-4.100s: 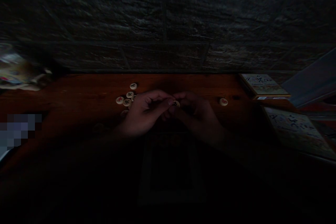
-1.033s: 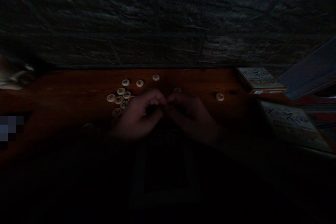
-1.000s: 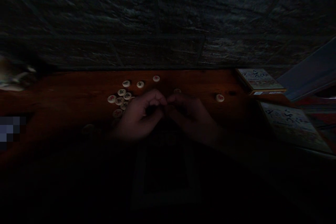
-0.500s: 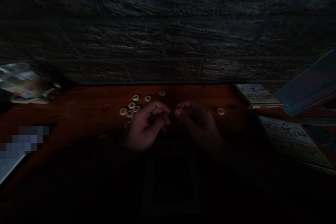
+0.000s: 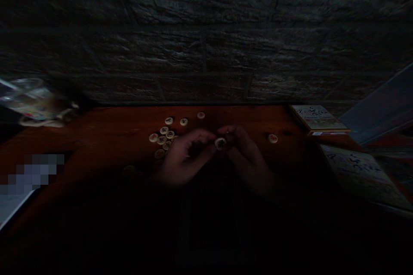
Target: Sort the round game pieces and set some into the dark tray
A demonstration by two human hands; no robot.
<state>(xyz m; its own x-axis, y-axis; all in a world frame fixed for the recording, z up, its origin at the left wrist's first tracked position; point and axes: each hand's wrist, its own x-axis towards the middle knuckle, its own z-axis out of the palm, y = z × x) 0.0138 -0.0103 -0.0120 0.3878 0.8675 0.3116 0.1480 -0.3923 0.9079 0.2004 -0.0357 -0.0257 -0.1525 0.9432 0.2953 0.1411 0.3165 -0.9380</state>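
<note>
Between the two hands, a dark-marked disc [image 5: 220, 144] has come into sight where, half a second ago, only a gap showed. The left hand [image 5: 182, 161] has its thumb and index finger closed in at the disc's left edge, seemingly pinching it. The right hand [image 5: 247, 159] is curved round the other side, its index finger raised and bent over, its thumb close to the disc; whether those fingers press on it is too dark to tell. The disc's face is turned up toward the head camera.

On the left of the wooden surface [image 5: 100, 133], a loose cluster of discs [image 5: 161, 140] lies beside the left hand, some with red marks and some with dark, partly hidden by the fingers. Farther off are two more dark-marked discs [image 5: 183, 121] and a red-marked disc [image 5: 201, 115], set apart from one another. A lone disc [image 5: 272, 138] with a red mark lies to the right of the right hand.

As far as shows, several discs are down and one is in hand; no finished arrangement can be made out, and shadow hides the near part. At the right are a far box [image 5: 319, 117] and a near box [image 5: 364, 172].
</note>
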